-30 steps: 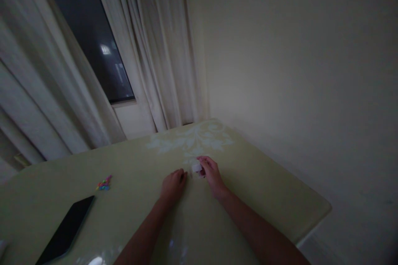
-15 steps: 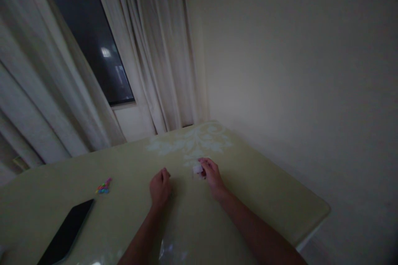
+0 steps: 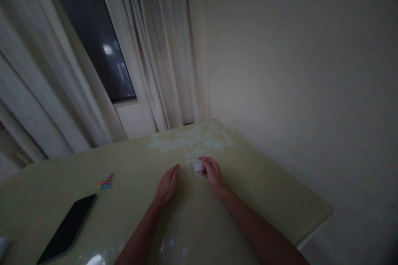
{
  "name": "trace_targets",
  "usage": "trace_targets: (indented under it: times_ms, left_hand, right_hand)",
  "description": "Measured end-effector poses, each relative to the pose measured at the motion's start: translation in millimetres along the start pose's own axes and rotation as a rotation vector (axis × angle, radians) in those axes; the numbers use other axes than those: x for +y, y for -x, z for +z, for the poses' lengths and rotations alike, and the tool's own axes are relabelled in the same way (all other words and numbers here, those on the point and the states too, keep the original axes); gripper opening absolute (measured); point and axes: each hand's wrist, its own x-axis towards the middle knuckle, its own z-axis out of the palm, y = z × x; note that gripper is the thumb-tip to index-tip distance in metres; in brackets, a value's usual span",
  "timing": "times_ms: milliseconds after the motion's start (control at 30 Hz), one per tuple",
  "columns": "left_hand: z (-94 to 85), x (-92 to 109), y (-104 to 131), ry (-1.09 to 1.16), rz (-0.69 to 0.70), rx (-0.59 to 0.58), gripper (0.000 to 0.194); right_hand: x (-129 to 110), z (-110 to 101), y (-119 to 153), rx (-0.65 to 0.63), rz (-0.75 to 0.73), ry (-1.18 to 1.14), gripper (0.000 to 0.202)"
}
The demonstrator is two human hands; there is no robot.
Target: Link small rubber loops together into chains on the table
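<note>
My right hand (image 3: 214,174) is closed, its thumb and fingers pinching a small clear plastic bag (image 3: 198,167) above the table. The bag has a whitish patch, and something dark red shows by my fingertips, too small to name. To its left, apart from the bag, my left hand (image 3: 168,184) is open. Its fingers are stretched out side by side and point toward the bag; nothing shows in them.
A little heap of colourful small pieces (image 3: 106,182) lies on the table (image 3: 130,198) at the left. Nearer stands a dark flat tablet or phone (image 3: 69,228) lying face up. Clear plastic film (image 3: 174,248) glints at the front edge. Curtains (image 3: 155,58) and a wall (image 3: 280,70) border the table.
My left hand has uncurled from a closed shape and moved right, closer to the bag. My right hand keeps its pinch on the bag in nearly the same place.
</note>
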Motion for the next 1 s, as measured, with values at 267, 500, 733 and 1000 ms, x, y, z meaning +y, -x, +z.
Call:
trace_targets:
  times_ms: [267, 500, 733, 1000]
  left_hand:
    - [46.3, 28, -9, 0.266, -0.024, 0.014, 0.054]
    - [39.4, 23, -17, 0.452, -0.054, 0.001, 0.062]
    - [37.9, 18, 27, 0.126, 0.129, -0.127, 0.074]
    - [79.4, 48, 22, -0.032, 0.183, -0.121, 0.056]
  right_hand:
    - [-11, -1, 1, 0.011, -0.013, -0.032, 0.049]
    - [-17, -3, -4, 0.061, 0.015, -0.080, 0.046]
    - [-21, -2, -4, 0.089, 0.005, -0.102, 0.043]
    - [-16, -6, -8, 0.092, 0.025, -0.121, 0.043]
